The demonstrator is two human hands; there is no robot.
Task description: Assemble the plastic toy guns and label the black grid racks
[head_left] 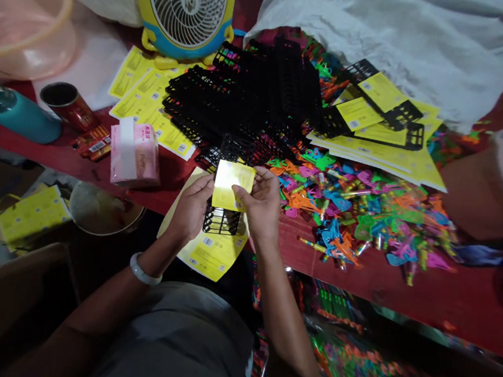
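Both hands meet over the near edge of a red table (405, 289). My left hand (192, 208) and my right hand (261, 205) each pinch a side of a small yellow label (232, 185), which lies on the upper part of a black plastic grid rack (222, 220). Both hands also grip that rack by its sides. Beneath it, a yellow sheet (205, 255) hangs over the table edge. A white bangle (144, 270) circles my left wrist.
A heap of black racks (249, 98) lies behind the hands, with yellow sheets (149, 98) to its left and right. Bright plastic pieces (359, 212) are scattered on the right. A fan (185, 3), tissue pack (134, 153), can (65, 103), teal bottle (15, 113) and pink basins (20, 28) surround them.
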